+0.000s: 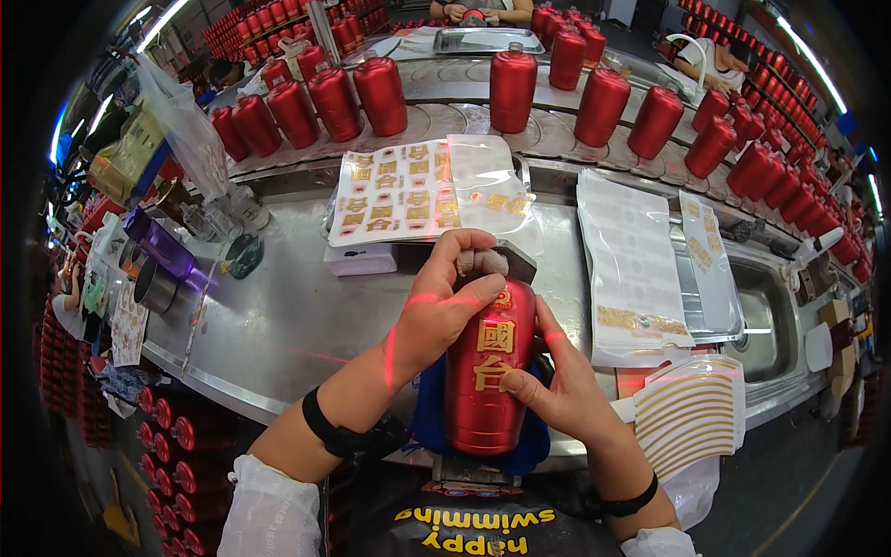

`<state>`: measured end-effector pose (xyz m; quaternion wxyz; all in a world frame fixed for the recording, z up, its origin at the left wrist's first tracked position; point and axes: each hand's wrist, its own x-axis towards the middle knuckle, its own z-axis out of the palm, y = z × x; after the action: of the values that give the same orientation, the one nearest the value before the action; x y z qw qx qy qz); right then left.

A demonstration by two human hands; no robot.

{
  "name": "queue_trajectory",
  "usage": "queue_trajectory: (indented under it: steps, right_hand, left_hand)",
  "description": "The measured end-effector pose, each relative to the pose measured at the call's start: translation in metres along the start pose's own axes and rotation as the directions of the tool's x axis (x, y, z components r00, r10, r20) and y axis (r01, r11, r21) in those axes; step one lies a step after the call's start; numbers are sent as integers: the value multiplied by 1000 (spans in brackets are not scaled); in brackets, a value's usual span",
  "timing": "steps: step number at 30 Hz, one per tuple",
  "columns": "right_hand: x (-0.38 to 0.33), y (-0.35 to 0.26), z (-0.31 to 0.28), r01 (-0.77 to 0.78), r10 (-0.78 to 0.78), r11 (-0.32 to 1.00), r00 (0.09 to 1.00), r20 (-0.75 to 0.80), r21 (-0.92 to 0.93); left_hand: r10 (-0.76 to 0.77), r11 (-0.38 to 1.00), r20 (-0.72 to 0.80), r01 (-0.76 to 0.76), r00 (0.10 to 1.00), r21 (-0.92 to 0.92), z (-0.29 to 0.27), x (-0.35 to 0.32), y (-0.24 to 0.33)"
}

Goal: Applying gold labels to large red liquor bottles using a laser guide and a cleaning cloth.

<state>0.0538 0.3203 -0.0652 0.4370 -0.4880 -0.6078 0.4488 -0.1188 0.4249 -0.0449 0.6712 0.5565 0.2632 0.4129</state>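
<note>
A shiny red bottle (484, 408) with large gold characters down its front stands tilted in front of me, above a blue cloth (429, 408). My left hand (445, 302) is closed about its upper end, the thumb pressed by a small gold emblem (502, 297). Grey covers (483, 263) wrap some of that hand's fingertips. On the right side of the bottle my right hand (566, 395) grips it, thumb resting at the edge of the lower gold character. Its other fingers are partly hidden behind the bottle. Just beyond lies a sheet of gold decals (394, 190).
Red bottles (512, 88) stand along a curved conveyor (445, 121) at the back. Decal sheets (631, 260) and a sink (770, 316) are at right, with gold-striped sheets (691, 408) nearer. A purple bottle (160, 243) and glass jars stand left. Other people sit beyond the conveyor.
</note>
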Motion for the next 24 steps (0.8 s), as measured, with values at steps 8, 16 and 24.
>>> queue_trajectory:
  steps: [8,16,24]
  right_hand:
    - [0,1,0,23,-24,1000,1000,-10,-13]
    - [1,2,2,22,-22,1000,1000,-8,-19]
    - [2,1,2,60,-60,998,998,-10,-22]
  left_hand:
    - [-38,999,-19,38,999,11,1,1,1]
    - [107,994,-9,-107,994,-23,-4,-4,-6]
    - [456,346,384,-557,803,755,-19,-26,14]
